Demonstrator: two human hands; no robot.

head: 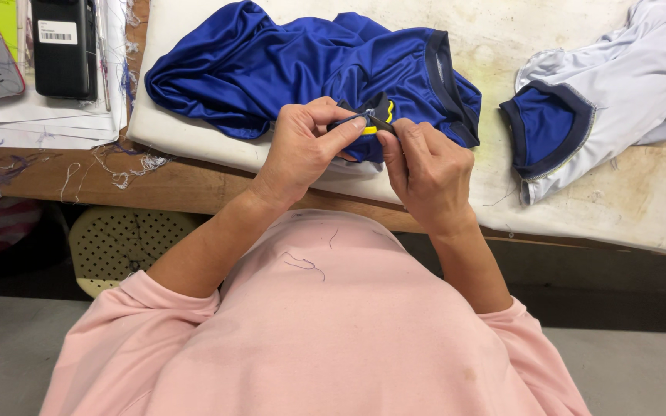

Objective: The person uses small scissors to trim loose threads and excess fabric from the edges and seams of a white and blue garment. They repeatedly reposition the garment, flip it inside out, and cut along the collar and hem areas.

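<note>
Both hands meet at the frame's centre: the left hand [302, 150] pinches a fold of the blue garment [287, 65], the right hand [425, 169] grips a small dark tool [383, 123] against it. Upper right, a white garment [626, 85] lies on the padded board [641, 192].

The small dark tool [383, 122] with a yellow part shows only between the fingertips of the left hand [302, 150] and the right hand [425, 169], so its kind cannot be told. The blue garment [271, 65] hides its own lower folds behind both hands. The white garment [626, 85] runs off at the table's right edge. The black phone [63, 46] and the papers [40, 123] are cut off at the far left corner.
</note>
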